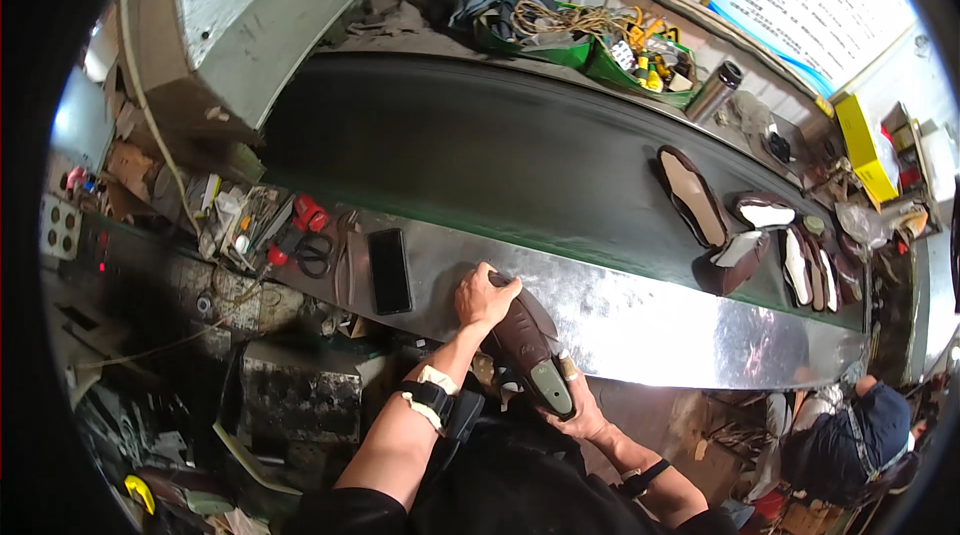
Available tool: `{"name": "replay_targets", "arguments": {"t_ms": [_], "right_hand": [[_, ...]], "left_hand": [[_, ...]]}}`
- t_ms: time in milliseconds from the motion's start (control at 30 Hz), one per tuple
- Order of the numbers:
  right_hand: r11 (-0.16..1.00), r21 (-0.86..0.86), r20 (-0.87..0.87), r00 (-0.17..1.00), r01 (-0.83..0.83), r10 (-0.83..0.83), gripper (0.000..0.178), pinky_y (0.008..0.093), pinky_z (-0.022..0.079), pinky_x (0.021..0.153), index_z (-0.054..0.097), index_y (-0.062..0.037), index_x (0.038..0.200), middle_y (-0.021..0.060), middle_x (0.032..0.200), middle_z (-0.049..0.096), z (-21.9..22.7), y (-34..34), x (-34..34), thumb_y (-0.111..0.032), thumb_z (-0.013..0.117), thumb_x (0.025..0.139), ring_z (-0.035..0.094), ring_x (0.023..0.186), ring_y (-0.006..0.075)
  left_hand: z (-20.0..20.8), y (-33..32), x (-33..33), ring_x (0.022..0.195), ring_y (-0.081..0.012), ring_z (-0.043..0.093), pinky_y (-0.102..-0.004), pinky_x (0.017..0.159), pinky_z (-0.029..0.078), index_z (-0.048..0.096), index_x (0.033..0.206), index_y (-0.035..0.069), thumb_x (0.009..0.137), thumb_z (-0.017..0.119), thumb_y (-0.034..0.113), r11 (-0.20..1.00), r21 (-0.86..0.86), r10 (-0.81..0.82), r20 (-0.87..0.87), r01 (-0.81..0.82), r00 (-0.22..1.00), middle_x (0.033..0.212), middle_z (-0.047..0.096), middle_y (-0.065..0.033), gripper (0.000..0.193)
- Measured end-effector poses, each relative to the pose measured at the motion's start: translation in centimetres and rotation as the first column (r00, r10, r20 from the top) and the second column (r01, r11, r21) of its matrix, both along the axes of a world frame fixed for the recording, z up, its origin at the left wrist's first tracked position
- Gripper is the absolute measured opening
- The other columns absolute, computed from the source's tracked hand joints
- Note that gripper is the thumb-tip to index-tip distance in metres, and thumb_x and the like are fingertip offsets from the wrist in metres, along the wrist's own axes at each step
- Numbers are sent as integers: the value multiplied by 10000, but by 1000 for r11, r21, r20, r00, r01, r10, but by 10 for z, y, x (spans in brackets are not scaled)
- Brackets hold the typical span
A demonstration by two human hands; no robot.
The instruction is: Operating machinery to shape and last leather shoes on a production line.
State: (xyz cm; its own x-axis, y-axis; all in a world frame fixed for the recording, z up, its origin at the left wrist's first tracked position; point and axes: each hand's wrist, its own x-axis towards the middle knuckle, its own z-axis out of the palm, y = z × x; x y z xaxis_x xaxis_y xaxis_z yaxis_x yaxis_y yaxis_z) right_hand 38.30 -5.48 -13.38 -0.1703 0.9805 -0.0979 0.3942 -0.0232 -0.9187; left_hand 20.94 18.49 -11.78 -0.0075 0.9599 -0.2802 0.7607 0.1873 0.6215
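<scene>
Between my two hands is a dark brown leather shoe (pixel 523 333), held at a slant over the near edge of the metal ledge. My left hand (pixel 484 297) grips its far end, thumb and fingers closed on it. Lower down, my right hand (pixel 583 407) wraps round the near end, beside a grey-green insert (pixel 550 387) that shows there. To the left of the shoe, a black phone (pixel 390 271) lies on the metal ledge (pixel 640 320).
Beyond the ledge runs a dark conveyor belt (pixel 450 135), with several brown shoe uppers (pixel 693 197) at its right. Scissors (pixel 315 253) and tools lie left. Green bins (pixel 640 75) and a steel flask (pixel 714 92) stand behind. Another person (pixel 850 440) is at lower right.
</scene>
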Motion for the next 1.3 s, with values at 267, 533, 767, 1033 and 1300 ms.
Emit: {"name": "replay_targets", "arguments": {"t_ms": [267, 533, 767, 1033, 1300], "right_hand": [[993, -117, -550, 833, -18, -50, 1040, 490, 128, 1243, -22, -51, 1619, 221, 1686, 35, 49, 38, -1, -298, 721, 935, 70, 1564, 342], [952, -294, -384, 923, -88, -33, 698, 320, 323, 1151, 246, 48, 1577, 190, 1517, 459, 108, 115, -92, -220, 593, 1034, 433, 1389, 220], [901, -145, -488, 821, -410, 296, 606, 236, 492, 894, 310, 33, 1562, 95, 1168, 673, 174, 98, -264, -63, 583, 1030, 600, 998, 99], [768, -226, -785, 579, -599, 220, 556, 281, 543, 857, 402, 17, 1500, 96, 1166, 683, 208, 26, -427, -56, 638, 1002, 643, 973, 127], [673, -280, -838, 516, -685, 176, 586, 317, 583, 785, 354, -16, 1532, 131, 1160, 686, 242, -38, -516, -55, 617, 1009, 669, 943, 161]], "left_hand": [[37, -15, -42, 746, -304, 712, -406, 690, 542, 695, 850, 35, 742, 837, 395, 984, 99, 105, 368, -152, 924, 799, 727, -155, 402], [122, -79, -153, 792, -286, 724, -393, 721, 548, 698, 917, 27, 751, 830, 412, 859, 173, 348, 491, -481, 798, 823, 725, -175, 440], [186, -174, -302, 788, -202, 644, -378, 747, 492, 655, 960, 20, 883, 704, 333, 464, 236, 659, 552, -854, 510, 813, 673, -136, 327], [190, -332, -518, 1240, -403, 453, -489, 1090, 348, 388, 1428, 16, 704, 904, 262, -273, 797, 935, 351, -539, 44, 1350, 472, -258, 923], [174, -433, -548, 1330, -412, 434, -502, 1129, 353, 278, 1567, 83, 660, 895, 139, 87, 595, 814, 420, -799, 401, 1434, 458, -237, 1098]]}}
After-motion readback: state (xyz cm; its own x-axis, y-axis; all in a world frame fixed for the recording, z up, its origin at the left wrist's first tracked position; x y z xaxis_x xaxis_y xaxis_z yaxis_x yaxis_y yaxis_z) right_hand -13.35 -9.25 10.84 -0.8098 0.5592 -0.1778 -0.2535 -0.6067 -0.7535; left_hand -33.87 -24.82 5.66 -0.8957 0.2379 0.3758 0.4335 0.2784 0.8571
